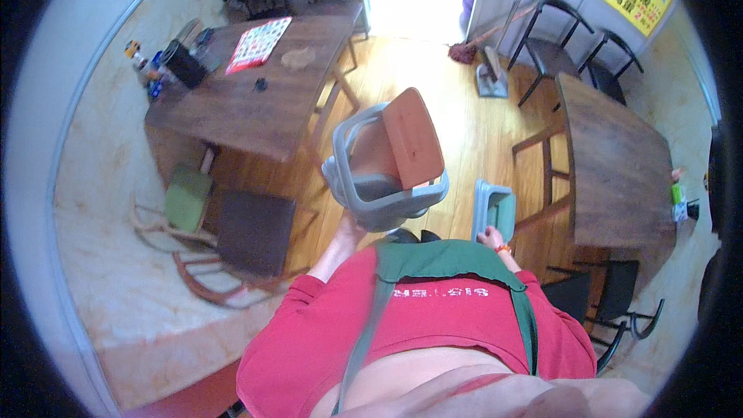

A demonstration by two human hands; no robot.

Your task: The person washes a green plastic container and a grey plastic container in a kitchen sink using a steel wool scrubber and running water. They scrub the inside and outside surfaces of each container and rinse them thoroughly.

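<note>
My left hand [352,231] grips the near lower edge of a grey plastic bin [371,203], held up in front of me. Its brown swing flap [415,139] is tilted up, and the dark inside shows below it. The fingers of that hand are mostly hidden behind the bin. Lower and to the right, my right hand [492,237] is closed on the near rim of a light blue rectangular plastic container [481,209] with a greenish inside. The two containers are apart from each other.
A wooden table [244,110] stands left, bearing a red-edged printed sheet [259,43] and a black cylinder [184,64]. Another wooden table [621,180] stands right. Chairs flank both, including a green-seated one [188,197]. Ahead, a mop [462,53] and dustpan [493,81] lie by a bright doorway.
</note>
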